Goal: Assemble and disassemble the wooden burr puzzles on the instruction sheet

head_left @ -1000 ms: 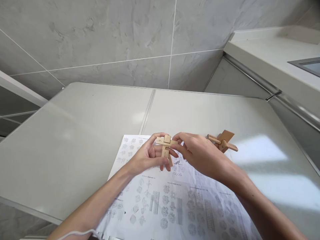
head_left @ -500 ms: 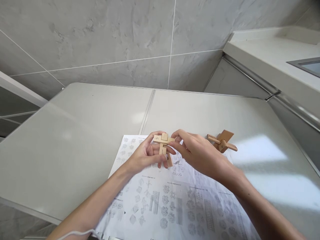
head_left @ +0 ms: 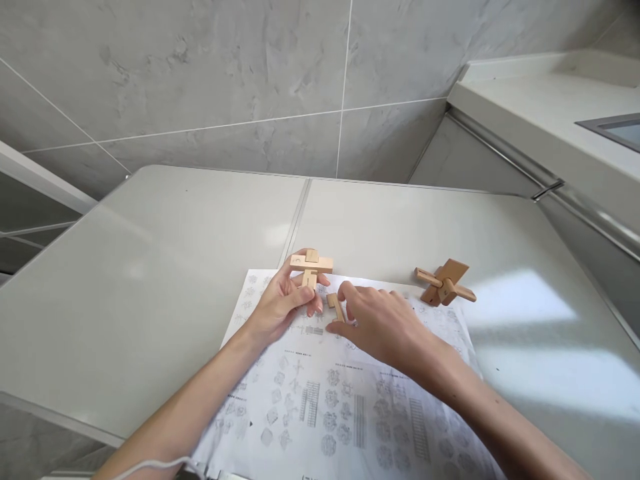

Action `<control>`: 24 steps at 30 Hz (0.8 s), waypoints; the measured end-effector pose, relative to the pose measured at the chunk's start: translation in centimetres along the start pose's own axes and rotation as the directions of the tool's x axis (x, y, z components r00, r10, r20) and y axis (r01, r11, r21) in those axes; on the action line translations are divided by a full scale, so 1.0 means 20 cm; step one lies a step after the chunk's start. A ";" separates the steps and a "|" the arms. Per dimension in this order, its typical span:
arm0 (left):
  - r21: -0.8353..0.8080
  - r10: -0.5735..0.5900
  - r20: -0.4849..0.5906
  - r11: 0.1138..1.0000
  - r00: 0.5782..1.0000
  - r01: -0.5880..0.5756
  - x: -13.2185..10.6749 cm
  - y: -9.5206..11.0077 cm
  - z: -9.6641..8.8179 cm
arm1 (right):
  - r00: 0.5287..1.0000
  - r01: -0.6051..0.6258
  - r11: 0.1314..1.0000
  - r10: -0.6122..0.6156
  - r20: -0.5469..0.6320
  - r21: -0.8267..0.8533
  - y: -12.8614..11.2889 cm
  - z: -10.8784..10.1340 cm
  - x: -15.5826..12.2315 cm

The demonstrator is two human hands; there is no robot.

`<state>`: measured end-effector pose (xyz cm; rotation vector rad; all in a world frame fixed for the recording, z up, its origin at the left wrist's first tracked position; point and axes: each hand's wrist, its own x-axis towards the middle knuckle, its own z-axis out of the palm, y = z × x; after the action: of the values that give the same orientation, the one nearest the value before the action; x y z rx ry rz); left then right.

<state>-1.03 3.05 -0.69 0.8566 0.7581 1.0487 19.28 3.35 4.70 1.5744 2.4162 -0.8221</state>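
Note:
My left hand grips a cross of interlocked wooden puzzle pieces, pale in colour, with a small marking on the crossbar. Its thumb presses the lower bar and the fingers lie behind. Just right of it, a loose notched wooden puzzle piece rests on the printed sheet. My right hand is over the sheet with thumb and forefinger apart around this piece. Whether they touch it is hard to make out; the other right fingers are curled and partly hidden.
Another assembled wooden puzzle, darker, stands at the sheet's upper right corner. The white table has a seam down its middle. Beyond it is a grey tiled wall, with a white counter at right. A white cable runs by my left forearm.
My right hand has let go of the wooden cross and moved down to the loose notched piece. My left hand has shifted slightly up and left with the cross.

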 end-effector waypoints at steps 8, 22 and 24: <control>0.024 -0.018 0.036 1.000 0.999 0.017 0.00 -0.01 0.01 | 1.000 0.004 1.000 -0.003 -0.004 0.020 0.00 0.01 0.00; -0.021 0.016 -0.150 1.000 0.989 -0.019 0.00 0.01 0.03 | 0.999 0.046 0.928 -0.052 0.008 0.370 0.05 -0.06 -0.04; -0.015 0.015 -0.142 1.000 0.990 -0.017 0.00 0.01 0.03 | 0.998 0.051 0.882 -0.059 0.002 0.469 0.06 -0.07 -0.04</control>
<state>-0.56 2.91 -0.17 0.7811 0.8620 1.1378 21.00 3.83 5.77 1.6332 2.3755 -1.5195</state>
